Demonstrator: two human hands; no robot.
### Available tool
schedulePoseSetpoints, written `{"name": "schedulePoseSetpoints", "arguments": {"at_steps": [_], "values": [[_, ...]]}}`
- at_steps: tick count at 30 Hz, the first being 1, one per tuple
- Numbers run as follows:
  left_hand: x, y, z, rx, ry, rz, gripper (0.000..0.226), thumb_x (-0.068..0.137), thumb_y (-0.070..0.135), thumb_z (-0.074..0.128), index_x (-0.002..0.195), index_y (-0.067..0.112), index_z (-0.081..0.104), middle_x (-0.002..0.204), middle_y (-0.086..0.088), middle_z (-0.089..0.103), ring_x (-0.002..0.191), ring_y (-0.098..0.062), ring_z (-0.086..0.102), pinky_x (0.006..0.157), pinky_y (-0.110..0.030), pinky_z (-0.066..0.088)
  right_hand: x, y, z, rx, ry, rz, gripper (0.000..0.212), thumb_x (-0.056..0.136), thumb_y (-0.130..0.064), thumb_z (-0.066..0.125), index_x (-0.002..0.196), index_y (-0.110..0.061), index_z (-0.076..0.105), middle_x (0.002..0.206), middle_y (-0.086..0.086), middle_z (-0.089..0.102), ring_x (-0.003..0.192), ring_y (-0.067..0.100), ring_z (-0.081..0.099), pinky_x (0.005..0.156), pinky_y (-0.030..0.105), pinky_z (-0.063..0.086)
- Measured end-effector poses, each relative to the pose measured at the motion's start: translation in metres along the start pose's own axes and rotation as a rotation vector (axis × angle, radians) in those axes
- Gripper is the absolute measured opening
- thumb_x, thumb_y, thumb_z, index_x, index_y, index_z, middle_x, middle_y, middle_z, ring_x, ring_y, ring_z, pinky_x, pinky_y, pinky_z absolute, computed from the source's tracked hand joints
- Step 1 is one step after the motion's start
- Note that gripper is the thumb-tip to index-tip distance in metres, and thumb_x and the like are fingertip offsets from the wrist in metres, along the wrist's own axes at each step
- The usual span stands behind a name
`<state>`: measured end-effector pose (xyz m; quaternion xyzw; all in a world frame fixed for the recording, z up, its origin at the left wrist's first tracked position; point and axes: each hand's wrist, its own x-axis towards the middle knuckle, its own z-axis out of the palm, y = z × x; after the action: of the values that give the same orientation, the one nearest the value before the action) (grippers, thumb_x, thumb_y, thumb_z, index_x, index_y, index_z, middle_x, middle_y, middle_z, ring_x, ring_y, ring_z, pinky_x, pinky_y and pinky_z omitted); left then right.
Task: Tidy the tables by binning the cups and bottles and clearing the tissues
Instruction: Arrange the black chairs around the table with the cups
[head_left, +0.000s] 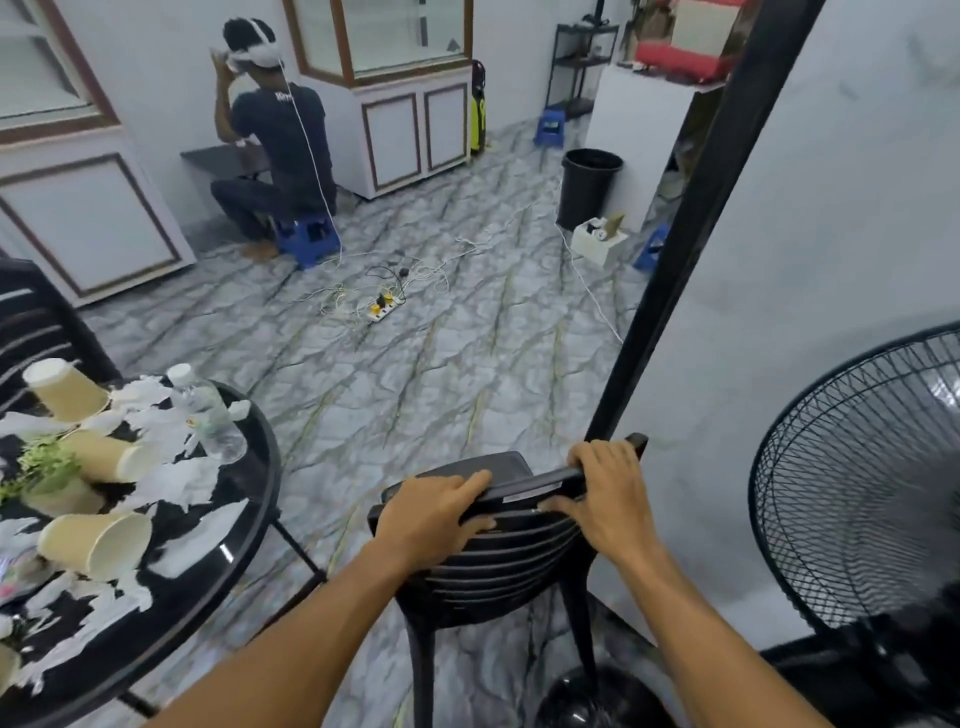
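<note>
Hands (434, 519) gripping chair (519, 566), littered table (262, 467), marble floor (415, 364)

Past the black slatted chair (498, 566) under my fingers (470, 480), a grey marble-veined floor (441, 374) runs to white cabinets (410, 135) with brown trim and glass tops. A black post (696, 208) rises just beyond them, edging a pale wall (857, 208) to their right, where a black cage fan (852, 499) stands. A power strip (383, 307) and cables (431, 270) lie well ahead.

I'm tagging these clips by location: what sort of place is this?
Probably a small café or shop, not certainly: glass display cabinets stand along the walls, a round table holds paper cups and tissues, and a plastic chair stands nearby.
</note>
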<state>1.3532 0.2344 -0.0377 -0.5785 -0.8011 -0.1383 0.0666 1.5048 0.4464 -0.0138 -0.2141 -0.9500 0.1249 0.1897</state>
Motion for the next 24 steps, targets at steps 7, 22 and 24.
{"name": "schedulePoseSetpoints", "arguments": {"at_steps": [7, 22, 24], "values": [[-0.001, 0.001, -0.010, 0.010, -0.031, -0.115, 0.037, 0.091, 0.059, 0.055, 0.099, 0.023, 0.047, 0.072, 0.005, 0.060, 0.059, -0.019, 0.054, 0.049, -0.031, 0.031, 0.016, 0.013, 0.001, -0.015, -0.036, -0.088, 0.063, 0.051, -0.074, 0.079, 0.083, -0.026, 0.053, 0.079, -0.015, 0.048, 0.079, 0.013, 0.045, 0.086, 0.030, 0.035], [-0.049, 0.005, -0.057, -0.008, 0.013, -0.466, 0.048, 0.076, 0.068, 0.067, 0.070, 0.023, 0.049, 0.053, 0.004, 0.053, 0.052, -0.019, 0.053, 0.050, -0.033, 0.040, 0.051, -0.019, -0.001, 0.189, -0.042, -0.420, 0.067, 0.050, -0.083, 0.074, 0.057, -0.018, 0.056, 0.054, -0.010, 0.052, 0.052, 0.013, 0.050, 0.062, 0.033, 0.043], [-0.069, 0.003, -0.075, 0.013, 0.038, -0.516, 0.052, 0.076, 0.075, 0.062, 0.072, 0.024, 0.053, 0.053, 0.005, 0.054, 0.053, -0.017, 0.054, 0.053, -0.033, 0.043, 0.058, -0.043, -0.003, 0.218, -0.042, -0.487, 0.069, 0.048, -0.084, 0.072, 0.055, -0.017, 0.056, 0.051, -0.010, 0.050, 0.048, 0.014, 0.049, 0.059, 0.030, 0.042]]}}
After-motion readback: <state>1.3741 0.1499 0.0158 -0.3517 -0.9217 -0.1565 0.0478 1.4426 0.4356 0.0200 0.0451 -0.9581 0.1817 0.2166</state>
